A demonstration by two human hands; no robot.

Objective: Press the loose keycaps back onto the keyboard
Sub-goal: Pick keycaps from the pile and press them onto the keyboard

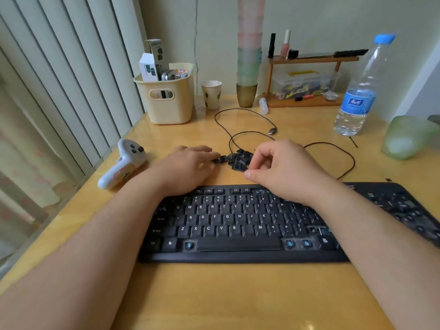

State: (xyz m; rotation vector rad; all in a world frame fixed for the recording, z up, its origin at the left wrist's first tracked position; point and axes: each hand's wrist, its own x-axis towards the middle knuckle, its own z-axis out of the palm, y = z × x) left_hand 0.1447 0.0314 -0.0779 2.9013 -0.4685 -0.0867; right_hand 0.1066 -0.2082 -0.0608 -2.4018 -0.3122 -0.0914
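Loose keycaps (238,159) sit in a small black pile on the table (214,294), just behind the keyboard (238,225) and between my two hands. My left hand (188,167) lies flat-ish w/ fingers stretched toward the pile, fingertips touching the caps at its left edge; nothing clamped in it as far as I can see. My right hand (283,167) is curled at the pile's right side, thumb and forefinger drawn together; can't tell whether a cap is pinched there. Both forearms cross over the keyboard. Keyboard lies flat near the table's front edge, w/ several bare switch spots showing blue along the bottom row, beside the spacebar and further right. Its black cable (240,115) loops behind the pile, USB plug lying loose. Left of my hand: a white controller (123,163). Further back: cream basket (166,98), paper cup (212,94), stack of cups (250,55), small wooden shelf (309,60), water bottle (359,91) at right.
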